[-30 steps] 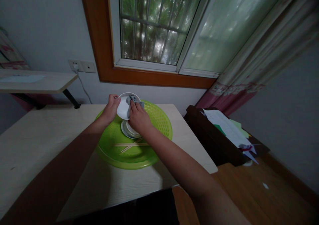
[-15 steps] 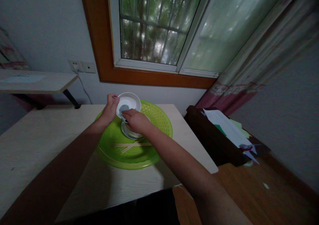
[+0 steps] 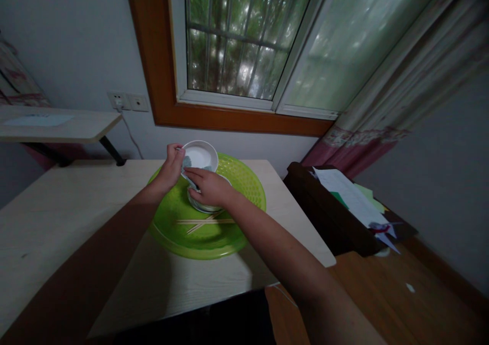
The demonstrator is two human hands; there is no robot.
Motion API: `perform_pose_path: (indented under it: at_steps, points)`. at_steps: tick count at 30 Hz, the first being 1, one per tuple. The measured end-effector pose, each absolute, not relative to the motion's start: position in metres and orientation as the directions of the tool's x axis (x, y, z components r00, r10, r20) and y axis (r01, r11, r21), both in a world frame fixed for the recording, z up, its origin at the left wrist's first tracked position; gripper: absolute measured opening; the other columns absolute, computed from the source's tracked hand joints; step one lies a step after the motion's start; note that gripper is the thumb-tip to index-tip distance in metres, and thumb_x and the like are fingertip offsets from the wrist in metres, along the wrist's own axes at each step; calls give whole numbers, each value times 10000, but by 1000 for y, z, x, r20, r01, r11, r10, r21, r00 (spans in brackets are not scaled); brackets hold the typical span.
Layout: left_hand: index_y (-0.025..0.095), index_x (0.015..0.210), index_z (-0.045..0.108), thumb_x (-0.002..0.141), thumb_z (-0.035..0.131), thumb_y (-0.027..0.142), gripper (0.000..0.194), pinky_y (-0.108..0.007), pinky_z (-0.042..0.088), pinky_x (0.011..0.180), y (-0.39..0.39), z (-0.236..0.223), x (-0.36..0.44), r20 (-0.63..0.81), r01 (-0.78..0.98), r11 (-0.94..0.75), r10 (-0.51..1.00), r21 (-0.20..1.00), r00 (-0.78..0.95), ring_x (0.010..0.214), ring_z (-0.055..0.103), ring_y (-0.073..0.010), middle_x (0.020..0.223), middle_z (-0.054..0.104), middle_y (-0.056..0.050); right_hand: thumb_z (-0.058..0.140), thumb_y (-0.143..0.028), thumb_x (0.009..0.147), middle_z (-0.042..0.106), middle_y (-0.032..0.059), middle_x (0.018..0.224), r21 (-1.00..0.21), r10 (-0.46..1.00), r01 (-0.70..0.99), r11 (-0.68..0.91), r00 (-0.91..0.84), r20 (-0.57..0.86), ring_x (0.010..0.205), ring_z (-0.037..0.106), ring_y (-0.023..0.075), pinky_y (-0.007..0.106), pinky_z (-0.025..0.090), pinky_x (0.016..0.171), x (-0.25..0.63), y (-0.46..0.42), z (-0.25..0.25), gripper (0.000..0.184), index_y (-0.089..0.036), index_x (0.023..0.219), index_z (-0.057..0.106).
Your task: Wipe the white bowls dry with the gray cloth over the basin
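Observation:
My left hand (image 3: 170, 167) grips the left rim of a white bowl (image 3: 200, 154), which is tilted with its inside towards me. My right hand (image 3: 208, 186) is closed on a grey-blue cloth (image 3: 186, 164) pressed against the bowl's near left rim. Below my right hand, a stack of white dishes (image 3: 206, 208) rests in a round green plastic tray (image 3: 198, 252); my hand hides much of the stack. Several wooden chopsticks (image 3: 202, 222) lie crossed in the tray, in front of the dishes.
The tray stands on a pale wooden table (image 3: 126, 263). A raised shelf (image 3: 64, 126) is at the left, and a wall socket (image 3: 128, 102) with a plugged cable is behind. Right of the table, a dark brown box (image 3: 328, 212) has papers (image 3: 347, 194) on it.
The cloth has shifted from the bowl's inside to its left rim, and my right hand has turned slightly with it. The left hand still holds the bowl.

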State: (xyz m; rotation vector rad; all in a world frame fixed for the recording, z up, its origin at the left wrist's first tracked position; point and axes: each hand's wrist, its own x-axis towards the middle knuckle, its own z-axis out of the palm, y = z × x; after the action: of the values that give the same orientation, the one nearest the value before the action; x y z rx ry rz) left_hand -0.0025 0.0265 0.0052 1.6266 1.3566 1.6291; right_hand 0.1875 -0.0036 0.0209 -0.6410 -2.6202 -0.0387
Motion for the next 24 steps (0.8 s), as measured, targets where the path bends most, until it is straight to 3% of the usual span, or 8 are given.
perform_pose_path:
  at_steps: [4, 10, 16, 24]
  points:
    - [238, 1189, 451, 971, 439, 604, 426, -329, 460, 808, 28, 5, -3, 485, 304, -415, 849, 858, -210, 887, 553, -173, 991, 548, -32, 555, -372, 990, 652, 158, 1403, -30, 494, 525, 851, -778, 389, 1234, 649, 277, 399, 513, 1064, 189, -6, 27, 477, -95, 1375, 609]
    - [240, 1223, 460, 962, 443, 605, 449, -355, 461, 867, 34, 4, -5, 484, 294, -416, 848, 861, -217, 929, 547, -187, 1044, 548, -46, 557, -472, 998, 662, 183, 1366, 75, 556, 624, 778, -738, 381, 1156, 667, 308, 437, 528, 998, 190, -9, 33, 488, -76, 1261, 666]
    - [226, 1220, 473, 957, 462, 529, 401, -349, 458, 894, 31, 6, -3, 505, 306, -438, 843, 845, -187, 948, 546, -189, 1051, 555, -50, 547, -603, 976, 633, 236, 1377, 126, 593, 688, 715, -692, 412, 1235, 604, 344, 484, 414, 1142, 191, -8, 30, 652, -22, 1247, 667]
    - [223, 1182, 478, 936, 482, 488, 362, -320, 472, 772, 30, 8, -1, 457, 220, -418, 872, 881, -176, 851, 564, -183, 965, 580, -33, 528, -658, 958, 477, 275, 1546, 148, 580, 700, 698, -675, 456, 1449, 432, 374, 503, 212, 1278, 194, -4, 24, 845, 34, 1442, 512]
